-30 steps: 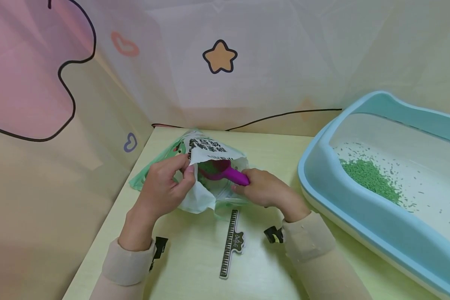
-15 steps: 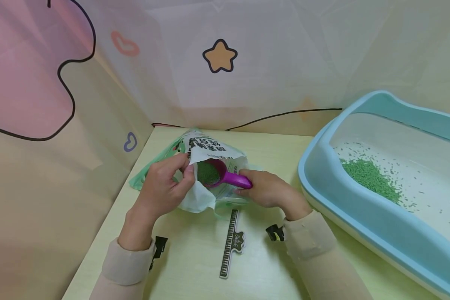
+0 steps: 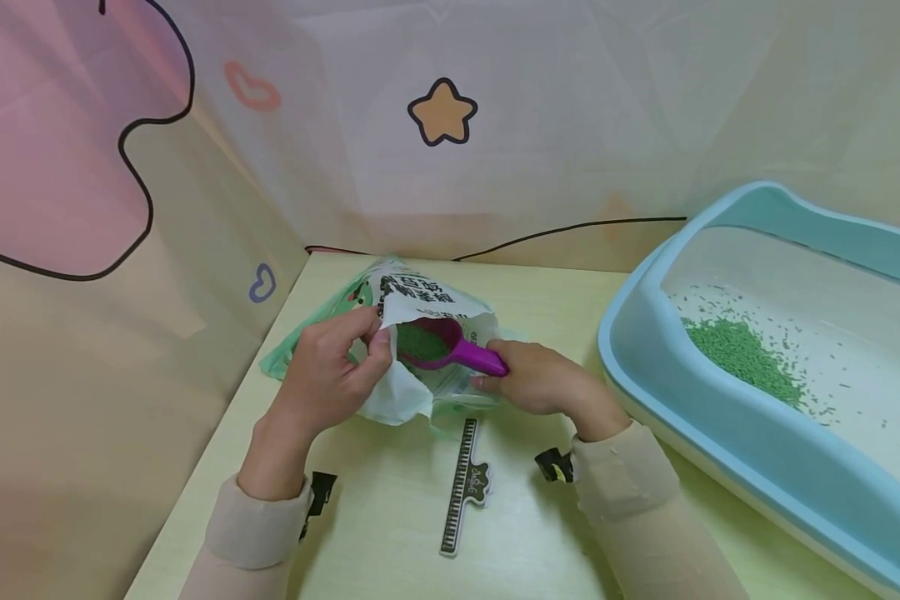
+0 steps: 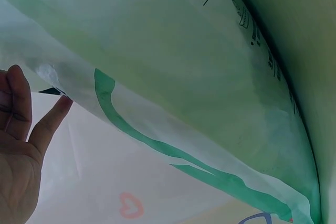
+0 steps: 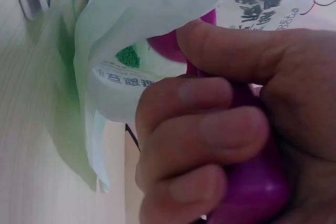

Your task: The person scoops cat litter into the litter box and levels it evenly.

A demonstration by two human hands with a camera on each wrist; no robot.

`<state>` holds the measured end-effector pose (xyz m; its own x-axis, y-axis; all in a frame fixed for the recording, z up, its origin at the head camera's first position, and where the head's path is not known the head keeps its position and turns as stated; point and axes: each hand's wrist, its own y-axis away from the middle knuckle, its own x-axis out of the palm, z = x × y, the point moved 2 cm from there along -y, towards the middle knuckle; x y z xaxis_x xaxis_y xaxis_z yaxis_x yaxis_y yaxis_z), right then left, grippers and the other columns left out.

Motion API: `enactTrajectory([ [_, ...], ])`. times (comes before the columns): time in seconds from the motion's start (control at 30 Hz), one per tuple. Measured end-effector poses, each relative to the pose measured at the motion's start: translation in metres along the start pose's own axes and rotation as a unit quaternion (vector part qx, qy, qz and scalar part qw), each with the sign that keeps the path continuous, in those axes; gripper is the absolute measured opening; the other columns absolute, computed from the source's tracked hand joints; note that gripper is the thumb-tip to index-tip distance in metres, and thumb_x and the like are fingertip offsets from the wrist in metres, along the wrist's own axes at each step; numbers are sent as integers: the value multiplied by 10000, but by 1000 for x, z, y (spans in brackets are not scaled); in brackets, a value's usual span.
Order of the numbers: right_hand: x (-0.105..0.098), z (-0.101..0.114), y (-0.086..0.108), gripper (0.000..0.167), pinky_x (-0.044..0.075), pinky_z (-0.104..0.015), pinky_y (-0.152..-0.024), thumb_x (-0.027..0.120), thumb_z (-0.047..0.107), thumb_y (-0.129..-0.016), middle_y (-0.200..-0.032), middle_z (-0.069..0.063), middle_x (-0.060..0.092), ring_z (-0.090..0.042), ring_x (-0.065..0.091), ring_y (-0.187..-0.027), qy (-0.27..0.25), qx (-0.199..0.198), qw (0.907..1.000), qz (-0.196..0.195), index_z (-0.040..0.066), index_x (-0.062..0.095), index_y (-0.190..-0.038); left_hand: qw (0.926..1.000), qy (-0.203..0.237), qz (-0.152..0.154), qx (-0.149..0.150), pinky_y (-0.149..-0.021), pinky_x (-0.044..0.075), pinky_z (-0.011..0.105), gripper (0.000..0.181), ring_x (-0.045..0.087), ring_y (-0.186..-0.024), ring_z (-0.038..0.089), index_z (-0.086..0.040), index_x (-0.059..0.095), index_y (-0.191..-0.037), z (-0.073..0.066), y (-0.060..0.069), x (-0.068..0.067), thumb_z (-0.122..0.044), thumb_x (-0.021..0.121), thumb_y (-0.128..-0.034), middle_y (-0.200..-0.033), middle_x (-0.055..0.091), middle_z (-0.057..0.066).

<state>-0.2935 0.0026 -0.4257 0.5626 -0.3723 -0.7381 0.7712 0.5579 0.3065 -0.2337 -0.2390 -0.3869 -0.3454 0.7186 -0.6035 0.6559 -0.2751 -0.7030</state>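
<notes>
Nearest, a piano-patterned clip lies on the table, apart from both hands. Beyond it and to the left, the left hand pinches the near-left edge of the bag mouth between thumb and forefinger, holding it open. To the right, the right hand grips the handle of the purple scoop, fingers curled round it. Change: one second ago the bowl sat deeper in the bag; it now shows at the mouth, tilted, bearing green pellets. Assessment: the scoop appears loaded, but not clear of the bag. At far right, the blue-rimmed tray contains a pellet heap. Behind stands a printed backdrop.
</notes>
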Motion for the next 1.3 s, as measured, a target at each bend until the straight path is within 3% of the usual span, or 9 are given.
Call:
enactTrajectory([
  [0.2, -3, 3, 3, 241, 408, -333, -697, 630, 333, -1016, -828, -56, 565, -210, 538, -758, -31, 114, 9999, -40, 106, 590, -1086, 10000, -7, -20, 19, -508, 293, 227, 180, 377, -572, 84, -105, 487, -718, -1, 0, 0, -53, 538, -883, -642, 420, -20],
  [0.5, -6, 3, 19, 278, 388, -332, -662, 617, 357, -1019, -773, -48, 535, -200, 508, -705, -22, 235, 9988, -439, 83, 593, -1063, 10000, -44, 21, 6, -511, 279, 241, 197, 353, -574, 83, -113, 468, -709, 0, -1, 1, -67, 538, -888, -639, 400, -11],
  [0.87, -11, 3, 58, 300, 380, -326, -599, 623, 373, -1011, -738, -51, 522, -185, 488, -632, 40, 369, 9976, -583, 82, 584, -1070, 10000, -24, 67, -60, -512, 297, 249, 188, 370, -582, 89, -120, 476, -714, -2, -2, 1, -74, 539, -884, -636, 410, -23],
  [1.13, -17, -2, 93, 292, 359, -331, -585, 631, 409, -1004, -682, -8, 472, -164, 452, -604, 216, 386, 9967, -685, 130, 562, -951, 9999, -44, 78, -73, -516, 339, 245, 187, 419, -588, 79, -129, 493, -724, -2, -3, 2, -99, 543, -901, -647, 487, -32],
  [1.3, -20, -8, 114, 296, 361, -324, -587, 642, 430, -995, -667, 12, 467, -149, 446, -596, 320, 345, 9962, -727, 149, 561, -953, 9998, -68, 105, -159, -525, 351, 246, 182, 448, -588, 112, -131, 496, -731, -3, -4, 2, -105, 547, -903, -654, 499, -30],
])
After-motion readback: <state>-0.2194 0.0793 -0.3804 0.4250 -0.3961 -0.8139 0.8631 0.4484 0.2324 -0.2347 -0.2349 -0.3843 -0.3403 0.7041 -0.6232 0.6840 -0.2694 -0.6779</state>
